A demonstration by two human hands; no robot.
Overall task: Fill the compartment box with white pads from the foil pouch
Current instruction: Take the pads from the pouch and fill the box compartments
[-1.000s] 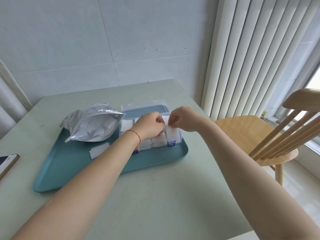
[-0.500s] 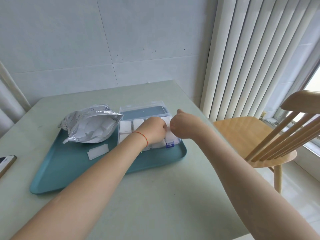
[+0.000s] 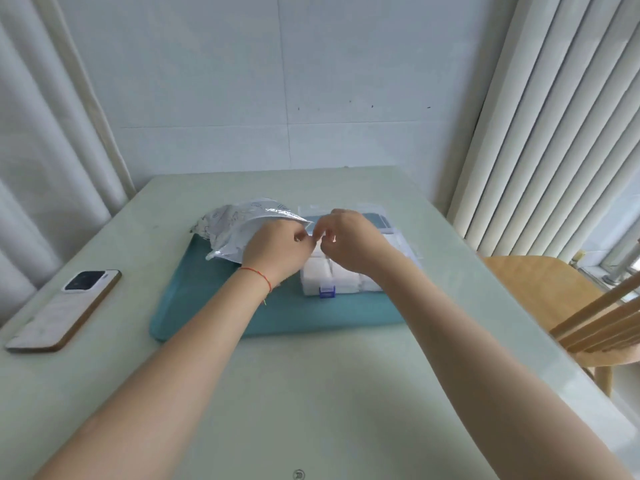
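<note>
**Q:** Since the earlier frames, what has moved?

**A:** Both hands have risen from the box's near row to just above its middle, close to the pouch mouth. The head camera has also swung left, so a white-backed phone [image 3: 64, 309] on the table's left side now shows in full.

**Q:** How do the hands stand?

**A:** Left hand [image 3: 277, 249], with a red thread at the wrist, has its fingers curled, the tips meeting those of the right hand [image 3: 349, 242], also curled. A small pale edge shows between the fingertips; whether either hand pinches a white pad there cannot be told.

**Q:** Where are the task's things?

**A:** A crumpled silver foil pouch [image 3: 239, 226] lies on the far left part of the teal rectangular plastic tray [image 3: 207, 306], its open mouth turned toward the hands. A clear plastic compartment box [image 3: 346, 282] with a blue front latch sits on the tray just right of the pouch, its lid laid open behind. Square white pads [image 3: 317, 273] fill the visible near compartments.

**Q:** And the surroundings?

**A:** The tray rests on a pale green table [image 3: 311, 393]; a light wooden chair [image 3: 554, 299] stands at the right.
</note>
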